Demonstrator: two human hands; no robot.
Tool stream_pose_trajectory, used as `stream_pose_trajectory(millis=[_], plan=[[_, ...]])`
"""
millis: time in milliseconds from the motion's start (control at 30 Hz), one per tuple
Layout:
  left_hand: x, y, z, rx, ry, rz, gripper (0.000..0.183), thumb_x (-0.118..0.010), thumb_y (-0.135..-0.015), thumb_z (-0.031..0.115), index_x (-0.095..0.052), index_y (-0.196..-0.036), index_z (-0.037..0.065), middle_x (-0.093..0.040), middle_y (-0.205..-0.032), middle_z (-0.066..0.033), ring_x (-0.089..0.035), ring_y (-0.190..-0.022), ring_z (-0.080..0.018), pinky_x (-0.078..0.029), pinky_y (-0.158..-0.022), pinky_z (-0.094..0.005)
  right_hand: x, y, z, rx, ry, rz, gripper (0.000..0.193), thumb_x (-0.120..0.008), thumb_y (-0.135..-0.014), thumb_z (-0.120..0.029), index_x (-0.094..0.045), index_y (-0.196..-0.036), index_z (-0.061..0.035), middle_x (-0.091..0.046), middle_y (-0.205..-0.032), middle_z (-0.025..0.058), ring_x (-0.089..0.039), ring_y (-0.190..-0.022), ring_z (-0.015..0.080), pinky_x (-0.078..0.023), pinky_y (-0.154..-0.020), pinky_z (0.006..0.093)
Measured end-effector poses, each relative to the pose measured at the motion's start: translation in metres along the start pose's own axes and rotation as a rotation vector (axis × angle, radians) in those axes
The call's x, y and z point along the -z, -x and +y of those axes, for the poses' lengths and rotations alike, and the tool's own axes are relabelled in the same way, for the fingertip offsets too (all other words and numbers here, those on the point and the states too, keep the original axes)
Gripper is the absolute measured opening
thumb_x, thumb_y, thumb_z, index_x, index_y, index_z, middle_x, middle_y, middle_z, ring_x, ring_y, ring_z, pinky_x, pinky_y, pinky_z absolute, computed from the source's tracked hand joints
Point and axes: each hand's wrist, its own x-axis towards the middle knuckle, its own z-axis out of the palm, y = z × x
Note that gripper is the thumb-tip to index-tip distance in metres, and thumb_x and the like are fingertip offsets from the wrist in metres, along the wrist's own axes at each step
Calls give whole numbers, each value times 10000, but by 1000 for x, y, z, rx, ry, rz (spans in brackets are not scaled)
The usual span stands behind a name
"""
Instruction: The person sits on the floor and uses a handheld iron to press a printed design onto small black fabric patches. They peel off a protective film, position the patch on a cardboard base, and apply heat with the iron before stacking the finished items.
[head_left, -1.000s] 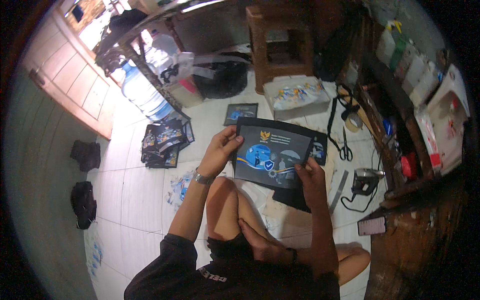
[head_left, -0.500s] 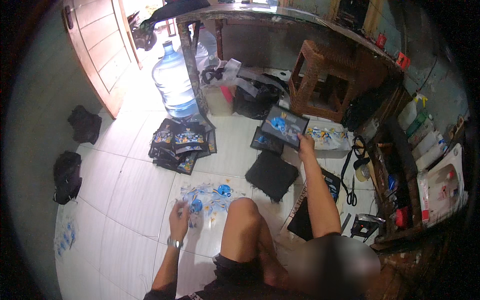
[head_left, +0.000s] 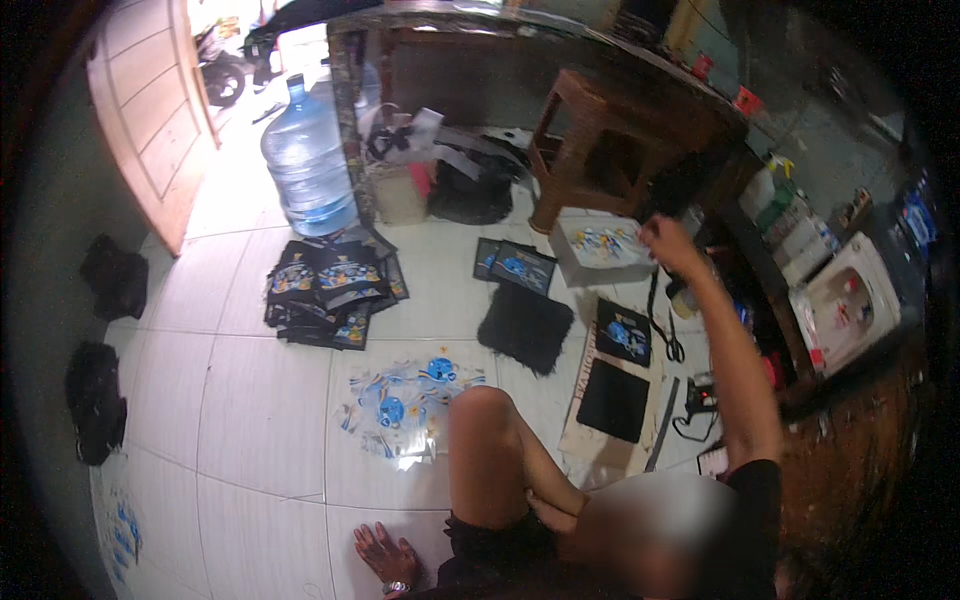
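My left hand (head_left: 383, 553) lies on the floor tiles with its fingers spread, holding nothing. My right hand (head_left: 668, 246) is at the right side of a white box (head_left: 603, 271) that holds printed transfer sheets (head_left: 606, 241). Its fingers look curled together, and whatever may be between them cannot be made out. Left of the box lie black printed fabric pieces (head_left: 525, 268). In front of them is a stack of plain black fabric squares (head_left: 526, 328). Nearer me, a printed black piece (head_left: 624, 330) and a plain black square (head_left: 612, 402) rest on a lettered board (head_left: 572, 436).
Clear printed films (head_left: 405, 405) lie on the floor before my knee. A heap of printed black pieces (head_left: 328, 290) sits near a large water bottle (head_left: 308, 160). Scissors (head_left: 673, 345), a heat tool (head_left: 702, 396) and a brown stool (head_left: 590, 150) stand at the right.
My right hand has let go of the printed black piece, now lying by the fabric stack, and moved right to the box. My left hand has drawn back from the films to the floor.
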Motion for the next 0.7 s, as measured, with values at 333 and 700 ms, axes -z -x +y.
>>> stream_pose_trajectory(millis=[333, 700], plan=[[-21, 0, -26, -229, -279, 309, 591, -437, -1014, 383, -401, -1471, 11, -413, -1482, -264, -431, -1358, -449, -288, -1143, -596, 150, 133, -94, 185, 714, -75, 342, -633, -943, -292, -625, -1061, 29, -689, -943, 262, -663, -941, 439, -530, -828, 501], [31, -72, 207, -29, 505, -221, 567, -406, -1020, 378, -429, -1391, -50, -363, -1477, -319, -401, -1340, -467, -264, -1151, -566, 73, 76, 64, 230, 584, -232, 423, -621, -923, -325, -653, -1163, 21, -696, -991, 278, -688, -953, 433, -557, -865, 503]])
